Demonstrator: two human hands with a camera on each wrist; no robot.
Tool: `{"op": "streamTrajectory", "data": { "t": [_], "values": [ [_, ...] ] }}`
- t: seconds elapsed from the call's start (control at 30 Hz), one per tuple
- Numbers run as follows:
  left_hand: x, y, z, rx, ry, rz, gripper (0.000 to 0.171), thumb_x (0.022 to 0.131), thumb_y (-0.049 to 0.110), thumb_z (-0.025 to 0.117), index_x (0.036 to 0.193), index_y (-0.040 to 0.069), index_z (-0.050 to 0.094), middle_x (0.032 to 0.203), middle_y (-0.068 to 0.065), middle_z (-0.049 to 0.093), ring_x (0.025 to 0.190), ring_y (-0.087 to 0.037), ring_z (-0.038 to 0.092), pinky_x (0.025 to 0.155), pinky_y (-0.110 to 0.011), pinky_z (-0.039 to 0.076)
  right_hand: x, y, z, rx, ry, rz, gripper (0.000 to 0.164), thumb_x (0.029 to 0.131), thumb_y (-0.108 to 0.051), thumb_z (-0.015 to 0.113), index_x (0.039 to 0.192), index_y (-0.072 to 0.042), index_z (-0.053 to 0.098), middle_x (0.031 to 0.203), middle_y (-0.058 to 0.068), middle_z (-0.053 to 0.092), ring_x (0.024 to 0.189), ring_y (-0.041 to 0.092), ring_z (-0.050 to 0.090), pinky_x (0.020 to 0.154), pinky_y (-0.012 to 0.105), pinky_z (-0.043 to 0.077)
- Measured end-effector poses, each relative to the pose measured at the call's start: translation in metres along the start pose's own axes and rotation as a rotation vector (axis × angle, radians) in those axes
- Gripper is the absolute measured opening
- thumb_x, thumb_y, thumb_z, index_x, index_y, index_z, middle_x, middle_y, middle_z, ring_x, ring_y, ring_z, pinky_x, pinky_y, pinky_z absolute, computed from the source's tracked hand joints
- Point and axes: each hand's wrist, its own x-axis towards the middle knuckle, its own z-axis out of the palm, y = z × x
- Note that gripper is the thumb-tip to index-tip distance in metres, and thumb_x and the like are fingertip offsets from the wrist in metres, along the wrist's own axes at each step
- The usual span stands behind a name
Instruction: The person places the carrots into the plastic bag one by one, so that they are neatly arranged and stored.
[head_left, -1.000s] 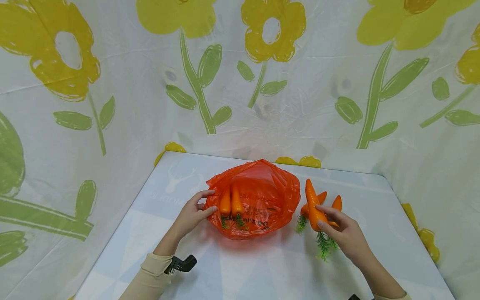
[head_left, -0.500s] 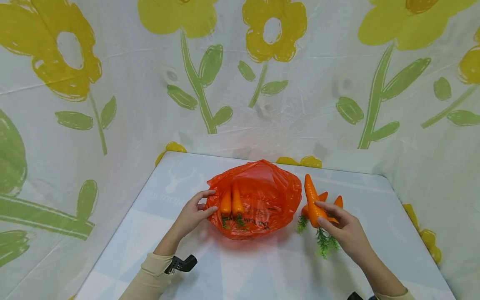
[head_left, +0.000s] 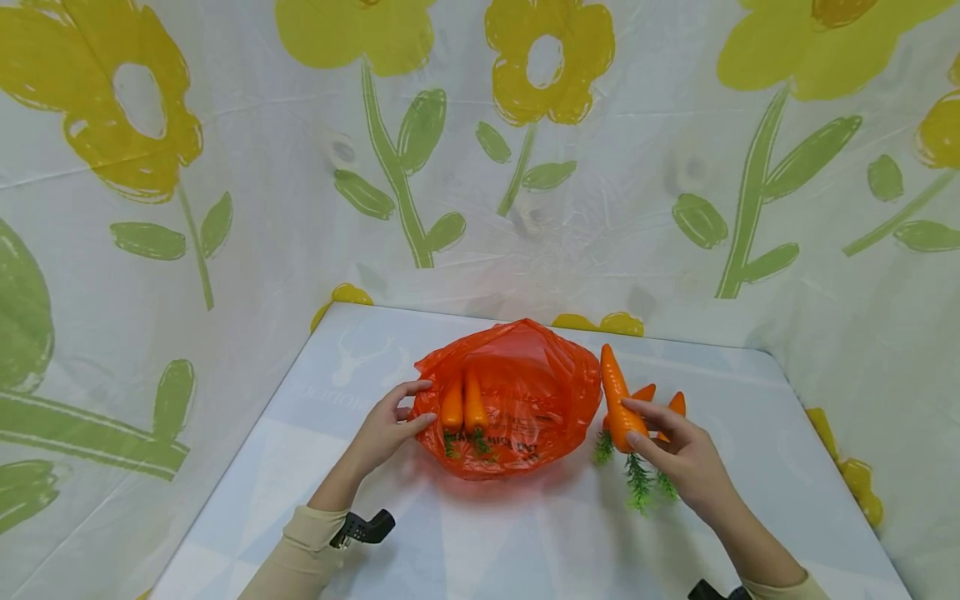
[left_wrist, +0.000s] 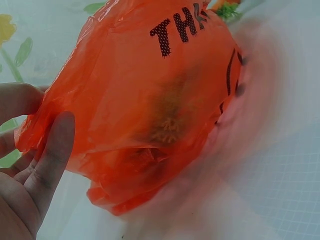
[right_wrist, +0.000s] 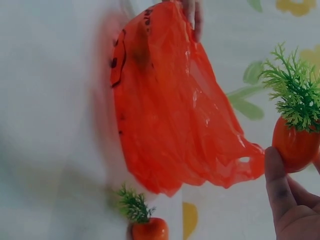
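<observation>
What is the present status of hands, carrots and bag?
Left hand grips edge of red bag. Right hand pinches carrot near bag's right edge. Two carrots inside bag. Nothing seen between held carrot and bag.

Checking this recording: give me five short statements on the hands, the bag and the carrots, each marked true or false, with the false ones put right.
1. The left hand grips the edge of the bag. True.
2. The bag is blue. False: it is red.
3. The right hand holds a carrot. True.
4. Just one carrot lies inside the bag. False: two carrots show in it, side by side.
5. In the head view, the greens of the held carrot are at its upper end. False: they hang at its lower end.
</observation>
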Motion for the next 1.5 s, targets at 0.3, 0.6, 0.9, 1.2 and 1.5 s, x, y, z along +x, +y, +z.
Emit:
{"op": "streamTrajectory", "data": {
  "t": [0.3, 0.6, 0.9, 1.2, 1.5],
  "values": [
    [-0.001, 0.0, 0.0, -0.015, -0.001, 0.005, 0.056, 0.095, 0.022, 0.074, 0.145, 0.012, 0.051, 0.147, -0.016, 0.046, 0.101, -0.028, 0.068, 0.079, -0.032, 0.061, 0.003, -0.002, 0.004, 0.001, -0.016, -0.004, 0.038, 0.099, -0.01, 0.068, 0.136, -0.004, 0.063, 0.12, 0.001, 0.064, 0.1, 0.011, 0.063, 0.079, 0.026, 0.06],
    [-0.001, 0.0, 0.0, -0.017, -0.002, 0.004, 0.056, 0.095, 0.022, 0.074, 0.145, 0.012, 0.051, 0.148, -0.017, 0.046, 0.101, -0.029, 0.068, 0.079, -0.033, 0.061, 0.007, -0.004, 0.008, 0.018, -0.037, -0.054, 0.038, 0.098, -0.006, 0.068, 0.136, -0.004, 0.063, 0.121, 0.004, 0.063, 0.103, 0.01, 0.063, 0.081, 0.024, 0.059],
    [-0.001, 0.0, 0.0, -0.011, 0.001, -0.001, 0.056, 0.095, 0.023, 0.074, 0.145, 0.012, 0.051, 0.147, -0.016, 0.047, 0.101, -0.028, 0.068, 0.079, -0.032, 0.061, 0.011, -0.005, 0.016, 0.066, -0.055, -0.089, 0.038, 0.096, 0.0, 0.068, 0.134, 0.001, 0.063, 0.119, 0.004, 0.065, 0.1, 0.015, 0.064, 0.08, 0.026, 0.06],
    [-0.001, 0.0, 0.0, -0.007, 0.001, 0.002, 0.056, 0.095, 0.022, 0.074, 0.145, 0.013, 0.051, 0.146, -0.016, 0.047, 0.1, -0.028, 0.068, 0.079, -0.032, 0.061, 0.012, -0.002, 0.025, 0.108, -0.101, -0.07, 0.039, 0.097, -0.002, 0.067, 0.136, 0.001, 0.061, 0.125, 0.009, 0.062, 0.1, 0.017, 0.066, 0.079, 0.03, 0.061],
    [-0.001, 0.0, 0.0, -0.016, -0.005, 0.008, 0.056, 0.096, 0.02, 0.073, 0.146, 0.011, 0.051, 0.147, -0.017, 0.046, 0.1, -0.028, 0.068, 0.079, -0.032, 0.061, 0.016, 0.001, 0.032, 0.148, -0.136, -0.023, 0.04, 0.098, -0.005, 0.066, 0.138, -0.001, 0.059, 0.128, 0.016, 0.058, 0.102, 0.016, 0.067, 0.081, 0.032, 0.061]
  ]
}}
